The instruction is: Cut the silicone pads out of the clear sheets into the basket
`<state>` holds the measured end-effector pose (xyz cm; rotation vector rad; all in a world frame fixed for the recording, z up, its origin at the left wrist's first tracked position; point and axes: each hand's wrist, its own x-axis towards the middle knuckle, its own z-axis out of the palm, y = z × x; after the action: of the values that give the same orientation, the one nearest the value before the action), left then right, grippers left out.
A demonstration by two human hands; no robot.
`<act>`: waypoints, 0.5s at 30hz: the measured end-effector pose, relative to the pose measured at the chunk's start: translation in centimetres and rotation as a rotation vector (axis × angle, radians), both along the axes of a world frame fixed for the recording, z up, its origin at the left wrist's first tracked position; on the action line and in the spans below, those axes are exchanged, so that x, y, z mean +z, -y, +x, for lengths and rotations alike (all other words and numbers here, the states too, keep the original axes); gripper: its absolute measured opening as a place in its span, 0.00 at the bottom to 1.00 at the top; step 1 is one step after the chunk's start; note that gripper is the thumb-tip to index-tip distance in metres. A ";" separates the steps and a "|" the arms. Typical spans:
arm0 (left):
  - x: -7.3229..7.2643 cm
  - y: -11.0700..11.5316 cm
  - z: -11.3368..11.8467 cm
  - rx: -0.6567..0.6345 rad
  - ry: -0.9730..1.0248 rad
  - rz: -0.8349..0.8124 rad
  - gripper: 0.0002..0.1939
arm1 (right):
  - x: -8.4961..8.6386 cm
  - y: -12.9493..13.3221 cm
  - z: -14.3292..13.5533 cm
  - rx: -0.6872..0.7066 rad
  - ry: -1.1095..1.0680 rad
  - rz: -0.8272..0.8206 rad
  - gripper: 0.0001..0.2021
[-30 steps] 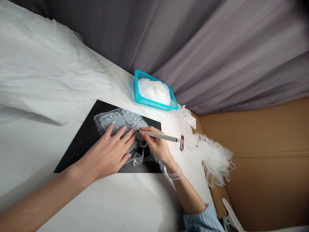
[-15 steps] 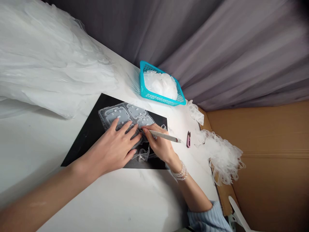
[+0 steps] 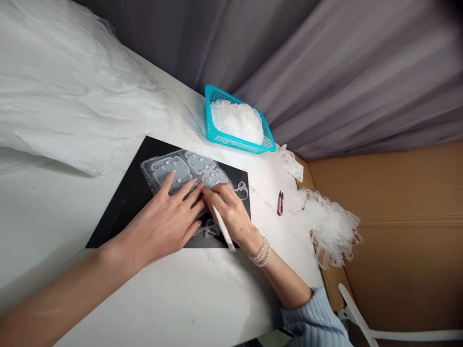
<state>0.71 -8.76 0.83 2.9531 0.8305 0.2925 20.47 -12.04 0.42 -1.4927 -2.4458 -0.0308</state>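
A translucent moulded sheet (image 3: 170,169) with several rounded grey panels and small white ovals lies on a black mat (image 3: 119,212). My left hand (image 3: 170,212) rests flat on it, fingers spread. Close beside the left fingertips, my right hand (image 3: 231,212) is closed around a slim white pen-shaped tool (image 3: 223,229). The tool slants down toward the sheet, and its working tip is hidden by my fingers. Thin clear strips of trimmed material (image 3: 209,229) lie on the mat below my hands, and a curled strip (image 3: 241,190) is to the right.
Behind the mat stands a turquoise basket (image 3: 231,140) filled with white translucent pieces. Pink thread snips (image 3: 280,203) lie to the right, near a tangled heap of clear scraps (image 3: 331,226) at the table edge. A large pile of white sheets (image 3: 72,91) covers the back left.
My right hand has turned the pen-shaped tool, so its rear end now points down toward me instead of out to the right. My left hand stays spread on the sheet.
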 end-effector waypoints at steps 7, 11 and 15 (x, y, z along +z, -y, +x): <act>-2.4 -0.3 -0.1 -0.011 0.076 0.041 0.25 | -0.5 0.7 0.3 0.025 -0.010 -0.112 0.20; -2.7 -0.2 -0.3 0.012 0.102 0.037 0.27 | 0.1 -0.1 1.3 -0.071 -0.394 -0.150 0.18; -2.5 -0.2 -0.5 0.014 0.088 0.005 0.27 | 1.1 -2.2 7.1 -0.444 -1.012 -0.216 0.13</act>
<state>0.25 -8.59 -1.69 2.9166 0.8406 0.4220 27.62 -9.84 1.57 -1.5537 -1.3286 0.7266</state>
